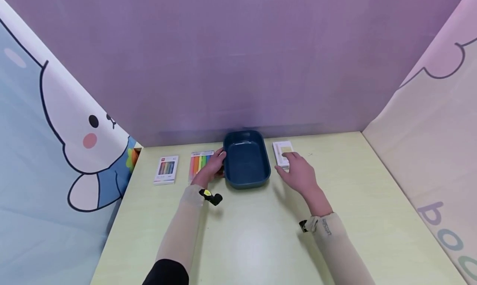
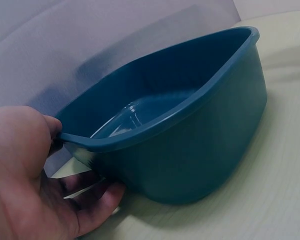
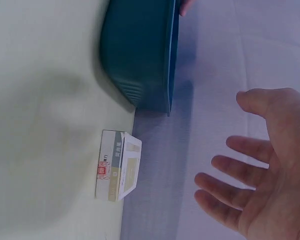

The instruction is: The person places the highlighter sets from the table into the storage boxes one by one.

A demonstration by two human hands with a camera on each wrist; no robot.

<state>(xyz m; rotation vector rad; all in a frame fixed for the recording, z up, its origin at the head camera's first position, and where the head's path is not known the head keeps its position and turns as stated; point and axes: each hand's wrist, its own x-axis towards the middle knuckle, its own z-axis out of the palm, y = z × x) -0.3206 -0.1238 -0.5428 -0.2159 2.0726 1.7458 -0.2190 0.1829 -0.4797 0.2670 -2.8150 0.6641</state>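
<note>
A dark blue plastic bin (image 1: 246, 158) stands at the back of the table. My left hand (image 1: 215, 164) grips its left side; in the left wrist view the thumb lies at the rim and the other fingers curl low beside the outer wall of the bin (image 2: 200, 145). My right hand (image 1: 299, 173) is over the near right part of a small white box (image 1: 280, 148), partly covering it. In the right wrist view the right hand (image 3: 260, 175) has its fingers spread with nothing between them, apart from the white box (image 3: 119, 167) with printed sides.
Left of the bin lies a flat pack of rainbow-coloured sticks (image 1: 198, 163), partly behind the left hand. Farther left is a white box with a picture of coloured pencils (image 1: 166, 170). A purple cloth wall (image 1: 238, 69) rises behind the table (image 1: 246, 235), with printed cloths at both sides.
</note>
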